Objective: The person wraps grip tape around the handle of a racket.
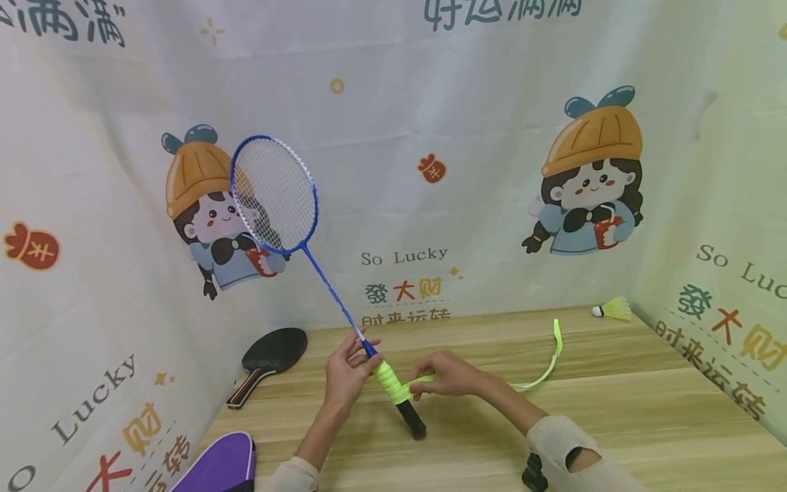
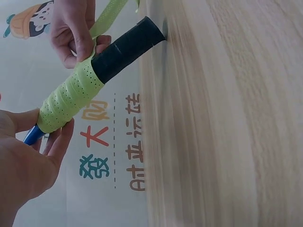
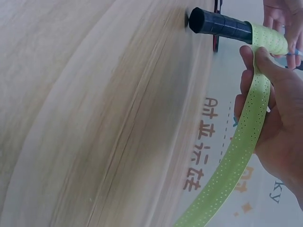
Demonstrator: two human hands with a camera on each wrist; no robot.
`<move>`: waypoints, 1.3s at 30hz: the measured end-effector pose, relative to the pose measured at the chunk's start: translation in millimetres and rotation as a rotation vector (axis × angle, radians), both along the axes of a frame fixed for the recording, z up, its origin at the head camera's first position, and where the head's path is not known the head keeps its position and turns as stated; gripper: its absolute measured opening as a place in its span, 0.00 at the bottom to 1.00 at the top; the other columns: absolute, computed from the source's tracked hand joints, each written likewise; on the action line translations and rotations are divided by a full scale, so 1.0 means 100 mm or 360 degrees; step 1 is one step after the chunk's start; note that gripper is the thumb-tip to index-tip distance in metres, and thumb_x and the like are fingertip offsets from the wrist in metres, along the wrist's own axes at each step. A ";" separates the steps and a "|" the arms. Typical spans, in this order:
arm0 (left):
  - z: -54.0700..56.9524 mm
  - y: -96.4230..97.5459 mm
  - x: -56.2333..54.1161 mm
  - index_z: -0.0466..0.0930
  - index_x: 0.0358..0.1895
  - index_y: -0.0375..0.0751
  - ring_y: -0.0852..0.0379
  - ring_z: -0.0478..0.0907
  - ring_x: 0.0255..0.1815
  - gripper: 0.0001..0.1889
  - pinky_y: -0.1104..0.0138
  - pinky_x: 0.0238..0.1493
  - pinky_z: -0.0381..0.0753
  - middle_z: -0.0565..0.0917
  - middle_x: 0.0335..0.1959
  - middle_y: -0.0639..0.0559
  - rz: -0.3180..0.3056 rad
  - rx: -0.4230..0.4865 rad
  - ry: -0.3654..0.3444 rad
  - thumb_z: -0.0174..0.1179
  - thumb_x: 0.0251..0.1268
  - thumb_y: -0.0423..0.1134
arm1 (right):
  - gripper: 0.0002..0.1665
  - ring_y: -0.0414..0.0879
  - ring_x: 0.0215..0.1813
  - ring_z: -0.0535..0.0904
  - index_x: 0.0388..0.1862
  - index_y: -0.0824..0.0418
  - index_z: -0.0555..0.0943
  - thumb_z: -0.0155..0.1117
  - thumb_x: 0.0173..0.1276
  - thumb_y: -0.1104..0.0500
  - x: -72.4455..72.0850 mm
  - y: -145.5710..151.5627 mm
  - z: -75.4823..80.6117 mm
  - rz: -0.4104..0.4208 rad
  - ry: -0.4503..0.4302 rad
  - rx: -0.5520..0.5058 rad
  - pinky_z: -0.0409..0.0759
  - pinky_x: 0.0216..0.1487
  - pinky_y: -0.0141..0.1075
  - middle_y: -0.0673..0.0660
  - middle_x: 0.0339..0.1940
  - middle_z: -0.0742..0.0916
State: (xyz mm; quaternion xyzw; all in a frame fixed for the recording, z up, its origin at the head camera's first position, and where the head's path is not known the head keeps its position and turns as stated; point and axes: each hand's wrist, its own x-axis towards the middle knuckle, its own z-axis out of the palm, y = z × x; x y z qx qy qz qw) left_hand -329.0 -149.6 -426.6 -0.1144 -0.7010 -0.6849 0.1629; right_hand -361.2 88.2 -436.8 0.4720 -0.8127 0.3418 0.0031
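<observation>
A blue and white badminton racket (image 1: 332, 290) tilts up to the left, its head raised and its black handle end (image 1: 413, 420) low over the table. My left hand (image 1: 346, 372) grips it where the blue cone meets the handle. Perforated yellow-green grip tape (image 2: 71, 97) is wound round the upper handle; the lower part shows black. Close beside the last turn, my right hand (image 1: 449, 374) pinches the tape strip between thumb and fingers. The loose strip (image 3: 236, 142) runs on past that hand, its free end (image 1: 557, 335) curling upward to the right.
A black table tennis bat (image 1: 277, 350) lies at the left of the wooden table (image 1: 615, 410). Nearer, a purple case (image 1: 221, 461) sits at the front left edge. A yellow shuttlecock (image 1: 611, 309) lies at the back right. Printed cloth (image 1: 393, 205) hangs around the table.
</observation>
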 end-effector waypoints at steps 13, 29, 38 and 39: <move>-0.12 0.01 0.10 0.61 0.78 0.36 0.38 0.86 0.54 0.36 0.66 0.50 0.87 0.81 0.61 0.28 -0.0218 0.0008 -0.0087 0.57 0.68 0.16 | 0.11 0.46 0.37 0.91 0.51 0.65 0.87 0.67 0.76 0.60 0.08 -0.08 -0.17 0.0051 -0.0223 0.0028 0.86 0.44 0.31 0.54 0.31 0.92; -0.08 -0.15 0.15 0.67 0.72 0.36 0.41 0.81 0.60 0.27 0.51 0.66 0.72 0.86 0.58 0.37 0.0025 -0.0299 -0.0049 0.58 0.72 0.23 | 0.14 0.37 0.32 0.85 0.51 0.60 0.86 0.64 0.78 0.52 0.11 -0.27 -0.14 -0.0053 -0.0140 0.0148 0.80 0.39 0.29 0.45 0.25 0.90; -0.05 -0.10 0.11 0.69 0.69 0.40 0.48 0.86 0.48 0.30 0.70 0.42 0.81 0.89 0.51 0.42 0.0125 -0.0339 -0.0020 0.71 0.66 0.32 | 0.13 0.39 0.34 0.87 0.44 0.54 0.86 0.74 0.70 0.47 0.12 -0.28 -0.04 -0.0216 -0.0189 0.0146 0.82 0.40 0.31 0.45 0.30 0.91; -0.07 -0.09 0.11 0.70 0.69 0.40 0.49 0.87 0.47 0.31 0.72 0.41 0.81 0.89 0.51 0.42 0.0128 -0.0320 -0.0017 0.73 0.64 0.31 | 0.14 0.38 0.34 0.86 0.42 0.53 0.87 0.75 0.68 0.46 0.13 -0.28 -0.04 -0.0225 -0.0173 0.0142 0.82 0.40 0.31 0.44 0.30 0.90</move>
